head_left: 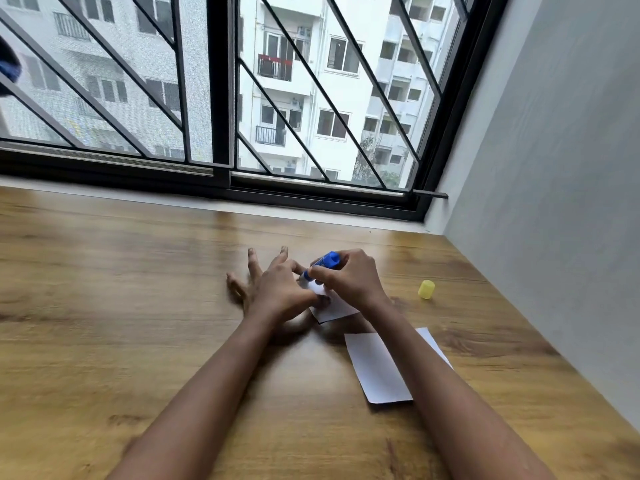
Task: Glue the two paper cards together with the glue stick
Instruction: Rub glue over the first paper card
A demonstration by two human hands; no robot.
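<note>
Since thin paper weighs almost nothing, we judge that the card [334, 308] would skid or buckle under a dragging glue stick [323, 263] unless something pins it. It lies flat on the worktop [138, 306] just right of the frame's centre, mostly hidden beneath our hands. Our left hand [277, 289] is spread flat with its fingers splayed and straight, and its thumb side presses on the card's left edge. Our right hand [349, 278] is curled around the blue barrel, which tilts with its lower end down on the paper. The two hands sit close together, nearly touching over the card.

We take the stick to be light, rigid and smooth, so a grip low on the barrel, near the glue end, should give the most control. The glue itself is soft, so light strokes running away from the pinned edge suit it better than hard pressure, which could crease or tear the paper.

A second card [377, 368] lies below and to the right, partly under our right forearm. A white patch past the arm may be part of it, but we cannot tell. It is best lifted by an edge or corner, because it lies flat and offers little to pinch. The yellow cap [426, 289] stands apart at the right, near the wall.
</note>
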